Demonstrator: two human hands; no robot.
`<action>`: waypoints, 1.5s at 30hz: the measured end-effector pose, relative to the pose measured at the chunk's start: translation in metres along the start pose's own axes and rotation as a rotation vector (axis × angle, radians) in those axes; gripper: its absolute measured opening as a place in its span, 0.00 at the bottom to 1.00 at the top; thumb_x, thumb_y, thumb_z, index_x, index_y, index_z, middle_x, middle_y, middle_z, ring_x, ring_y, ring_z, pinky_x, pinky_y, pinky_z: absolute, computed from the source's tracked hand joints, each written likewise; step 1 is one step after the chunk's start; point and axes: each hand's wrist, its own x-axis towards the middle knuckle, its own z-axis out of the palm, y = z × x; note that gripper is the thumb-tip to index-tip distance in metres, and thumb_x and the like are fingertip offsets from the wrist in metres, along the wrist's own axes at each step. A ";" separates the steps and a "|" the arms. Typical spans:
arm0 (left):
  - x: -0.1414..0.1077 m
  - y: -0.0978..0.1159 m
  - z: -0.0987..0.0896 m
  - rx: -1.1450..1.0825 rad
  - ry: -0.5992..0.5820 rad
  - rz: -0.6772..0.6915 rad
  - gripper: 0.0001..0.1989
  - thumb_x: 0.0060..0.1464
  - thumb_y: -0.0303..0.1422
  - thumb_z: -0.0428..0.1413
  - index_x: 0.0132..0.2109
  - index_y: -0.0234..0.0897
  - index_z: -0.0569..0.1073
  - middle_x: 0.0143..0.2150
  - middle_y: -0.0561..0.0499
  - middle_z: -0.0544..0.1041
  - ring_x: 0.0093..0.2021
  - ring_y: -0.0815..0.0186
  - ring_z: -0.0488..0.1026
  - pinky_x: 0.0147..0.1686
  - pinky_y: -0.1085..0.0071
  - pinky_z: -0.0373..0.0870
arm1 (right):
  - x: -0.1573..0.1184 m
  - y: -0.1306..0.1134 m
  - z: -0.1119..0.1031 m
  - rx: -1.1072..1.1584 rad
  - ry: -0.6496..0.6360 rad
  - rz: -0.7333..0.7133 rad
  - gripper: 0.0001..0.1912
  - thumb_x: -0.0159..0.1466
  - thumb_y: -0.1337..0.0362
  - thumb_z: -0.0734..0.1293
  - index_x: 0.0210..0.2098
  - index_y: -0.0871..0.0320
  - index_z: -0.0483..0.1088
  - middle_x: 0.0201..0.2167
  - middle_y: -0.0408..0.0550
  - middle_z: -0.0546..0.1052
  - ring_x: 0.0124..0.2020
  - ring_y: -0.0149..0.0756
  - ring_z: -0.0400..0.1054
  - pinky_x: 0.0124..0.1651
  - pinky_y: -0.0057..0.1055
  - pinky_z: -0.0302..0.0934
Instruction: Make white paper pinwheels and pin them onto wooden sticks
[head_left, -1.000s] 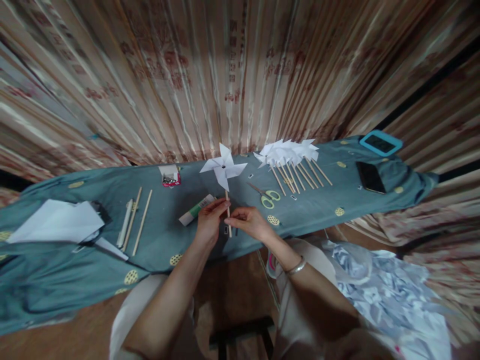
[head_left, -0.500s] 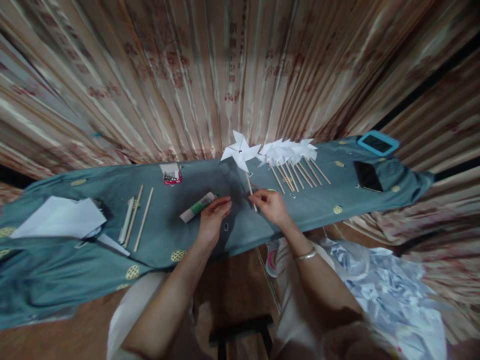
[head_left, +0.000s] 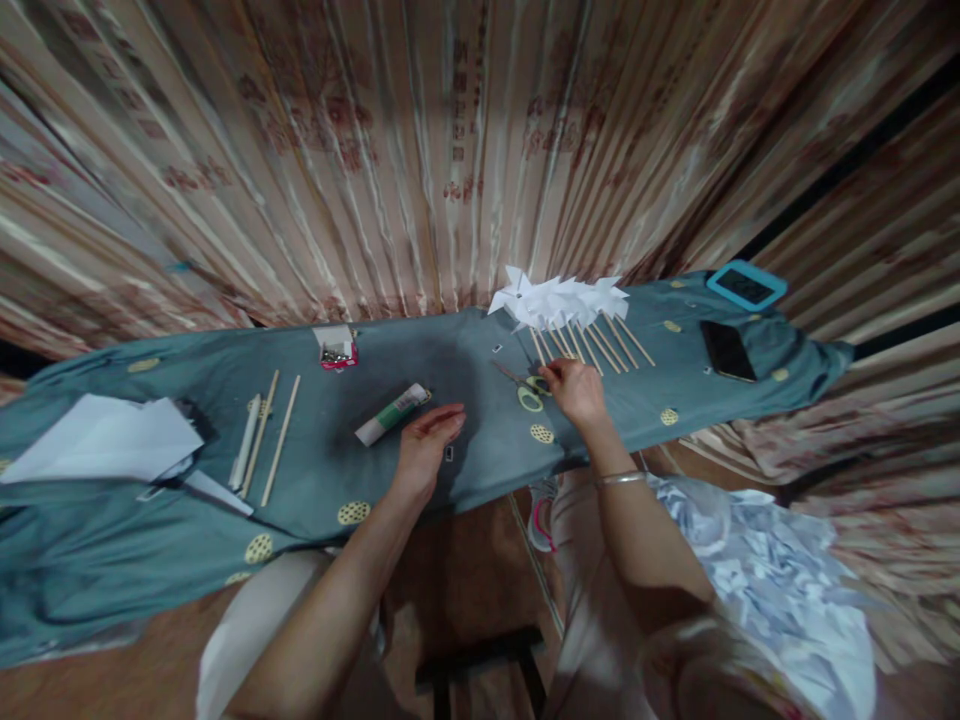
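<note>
Nearest, a bag bulges with crisp, pale folded pieces. The left hand hangs palm inward over the tabletop, fingers loosely curled and holding nothing, beside a smooth, capped tube. The right hand reaches past the green-looped scissors, thumb and fingertips pinched together, apparently on the lower stick end of the leftmost pinwheel. A light pinch low on the wood suits it best—the thin paper vanes would crease under a finger. Lowering it flat, then loosening straight back, should spare its overlapping neighbours and clear the scissor loops. Farther off, the row of white pinwheels fans out, sharp points over slim round sticks—all before a softly pleated, satiny curtain.
</note>
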 end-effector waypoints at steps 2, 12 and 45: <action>-0.001 -0.001 0.000 0.012 -0.002 -0.005 0.19 0.28 0.39 0.73 0.32 0.38 0.83 0.31 0.50 0.81 0.32 0.68 0.73 0.38 0.71 0.67 | 0.002 0.001 0.002 -0.011 0.001 0.006 0.17 0.68 0.58 0.62 0.42 0.62 0.79 0.40 0.66 0.82 0.42 0.52 0.77 0.45 0.39 0.65; -0.003 -0.006 -0.004 0.041 -0.005 -0.007 0.18 0.28 0.39 0.73 0.31 0.38 0.83 0.29 0.50 0.81 0.30 0.69 0.72 0.35 0.72 0.67 | 0.007 -0.001 0.012 -0.052 -0.042 0.027 0.18 0.69 0.58 0.61 0.41 0.63 0.79 0.40 0.66 0.81 0.42 0.51 0.76 0.45 0.39 0.64; -0.068 0.044 -0.005 0.113 -0.190 0.127 0.10 0.38 0.40 0.70 0.28 0.40 0.84 0.30 0.47 0.80 0.33 0.63 0.74 0.37 0.67 0.70 | 0.004 -0.002 0.014 0.003 0.145 -0.109 0.19 0.69 0.61 0.58 0.45 0.67 0.76 0.43 0.69 0.79 0.47 0.56 0.73 0.51 0.47 0.63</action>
